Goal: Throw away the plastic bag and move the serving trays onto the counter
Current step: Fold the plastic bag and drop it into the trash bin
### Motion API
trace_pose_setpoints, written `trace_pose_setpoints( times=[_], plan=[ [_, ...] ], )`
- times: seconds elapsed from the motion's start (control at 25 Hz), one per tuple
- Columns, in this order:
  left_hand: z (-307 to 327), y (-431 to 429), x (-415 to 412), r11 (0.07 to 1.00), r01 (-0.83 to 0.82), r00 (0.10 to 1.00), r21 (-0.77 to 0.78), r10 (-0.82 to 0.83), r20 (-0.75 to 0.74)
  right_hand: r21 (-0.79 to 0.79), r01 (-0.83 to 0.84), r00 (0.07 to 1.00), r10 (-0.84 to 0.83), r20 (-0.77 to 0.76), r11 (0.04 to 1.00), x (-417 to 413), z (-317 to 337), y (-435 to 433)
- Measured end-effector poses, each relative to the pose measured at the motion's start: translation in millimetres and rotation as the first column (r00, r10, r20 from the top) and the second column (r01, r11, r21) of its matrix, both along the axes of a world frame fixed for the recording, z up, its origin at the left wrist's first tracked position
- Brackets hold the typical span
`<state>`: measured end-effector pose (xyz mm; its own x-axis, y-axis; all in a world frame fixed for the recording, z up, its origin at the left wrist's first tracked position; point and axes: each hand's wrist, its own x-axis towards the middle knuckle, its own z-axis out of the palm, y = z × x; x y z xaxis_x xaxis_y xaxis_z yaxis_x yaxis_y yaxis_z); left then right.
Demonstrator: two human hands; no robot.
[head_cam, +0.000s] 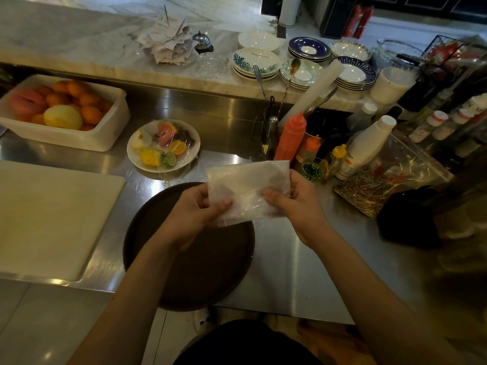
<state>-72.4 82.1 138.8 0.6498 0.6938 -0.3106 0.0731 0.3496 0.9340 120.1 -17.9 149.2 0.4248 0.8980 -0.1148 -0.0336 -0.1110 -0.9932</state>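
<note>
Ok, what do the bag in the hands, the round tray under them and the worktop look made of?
Bag: thin clear plastic film, crinkled and glossy, fingers showing through. Round tray: dark brown and matte, probably plastic or rubber-coated; the look leaves it open. Worktop: stainless steel, brushed, with streaky reflections.

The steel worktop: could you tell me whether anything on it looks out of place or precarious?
Yes. The round brown serving tray sits with its near edge hanging over the front lip of the worktop, so it looks precarious. Above it, the left hand and right hand hold the plastic bag.
</note>
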Motion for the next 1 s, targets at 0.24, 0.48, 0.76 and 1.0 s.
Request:
trace_pose_setpoints(
  times=[0.24,0.48,0.76,1.0],
  plan=[
    [-3.3,0.9,-13.3,0.992,-0.02,0.999,0.123,0.025,-0.039,0.028,-0.047,0.999,0.046,0.027,0.998,-10.9,1.5,7.3],
    [-11.3,8.4,-39.1,0.988,-0.087,0.993,0.126,0.096,-0.062,0.013,0.001,0.986,-0.003,0.168,1.0,-29.8,-3.6,20.8],
    [-25.5,3.7,-75.0,0.938,-0.158,0.968,0.308,0.209,-0.141,-0.034,-0.03,0.987,0.035,0.156,0.999,-64.1,-12.2,30.3],
    [-22.5,-1.4,-90.0,0.859,-0.382,0.886,0.341,0.445,-0.127,-0.069,-0.167,0.984,0.17,0.044,0.984,-88.8,-6.9,34.2]
  ],
)
